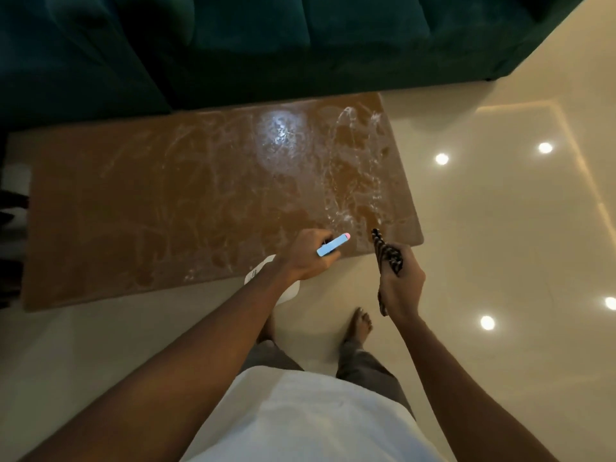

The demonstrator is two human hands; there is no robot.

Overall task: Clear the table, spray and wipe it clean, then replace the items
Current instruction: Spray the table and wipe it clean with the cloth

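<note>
The brown table [133, 211] lies in front of me, its top bare and streaked with wet white spray, heaviest toward its right end. My left hand [305, 255] grips a spray bottle [331, 245] over the table's near right edge; its blue head with a pink tip points right, and the white body shows below my wrist. My right hand [401, 285] is closed around a dark patterned cloth [388, 253], bunched up just off the table's near right corner.
A dark green sofa [266, 45] runs along the far side of the table. Glossy cream floor tiles [500, 228] with ceiling-light reflections spread to the right. My bare feet [361, 323] stand close to the table's near edge. Dark objects sit at the far left.
</note>
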